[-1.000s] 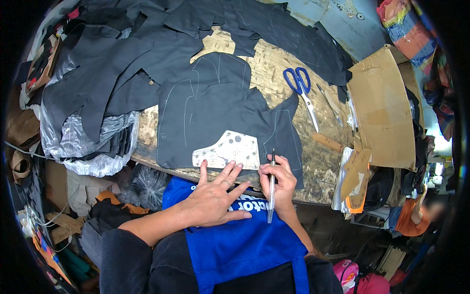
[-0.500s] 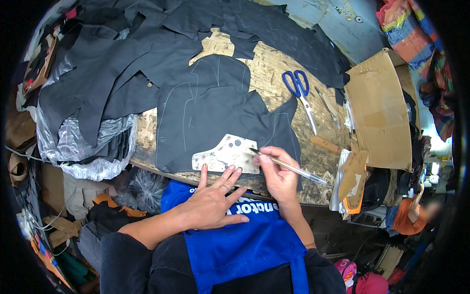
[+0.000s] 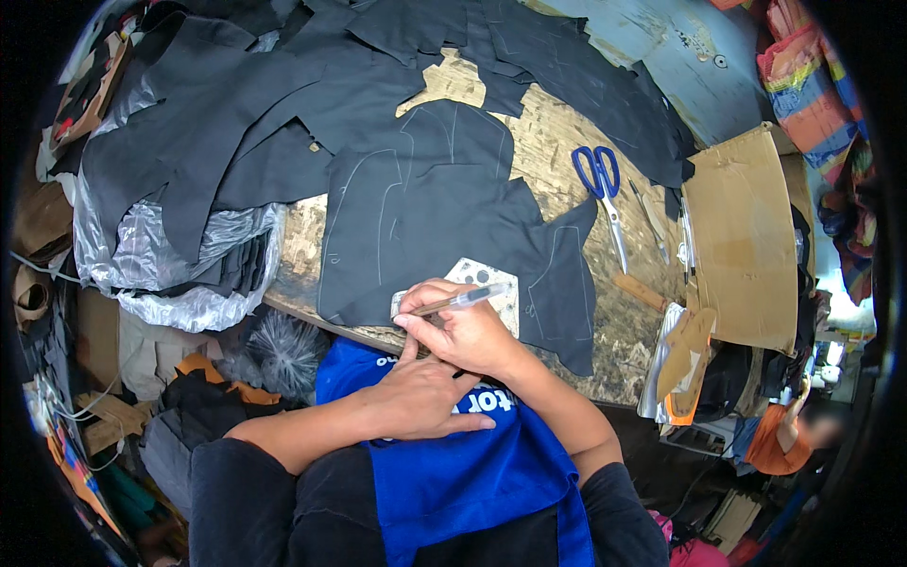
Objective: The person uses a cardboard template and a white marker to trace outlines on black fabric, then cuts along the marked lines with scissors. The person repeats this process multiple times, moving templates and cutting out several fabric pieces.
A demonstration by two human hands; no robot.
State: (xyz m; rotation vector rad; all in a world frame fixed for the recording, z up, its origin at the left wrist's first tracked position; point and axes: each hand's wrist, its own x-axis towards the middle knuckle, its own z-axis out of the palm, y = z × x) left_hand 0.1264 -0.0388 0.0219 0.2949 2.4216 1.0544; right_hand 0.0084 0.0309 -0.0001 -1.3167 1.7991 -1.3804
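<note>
My right hand (image 3: 460,329) grips a clear-barrelled pen (image 3: 463,300), its tip at the left edge of a flat grey template with holes (image 3: 499,289). The template lies on a piece of black cloth (image 3: 444,217) marked with chalk lines, near the table's front edge. My left hand (image 3: 419,398) lies below and partly under the right one, fingers spread, against the table edge and my blue apron (image 3: 463,468). The right hand hides most of the template.
Blue-handled scissors (image 3: 603,189) lie on the worn wooden table (image 3: 557,142) to the right. A brown cardboard sheet (image 3: 742,241) sits at the far right. More black cloth pieces (image 3: 246,113) and a silver plastic bag (image 3: 179,265) pile up at the left.
My right hand swung the pen from pointing down, then right, to pointing left across the template. It moved left over my left hand, which slid down off the template.
</note>
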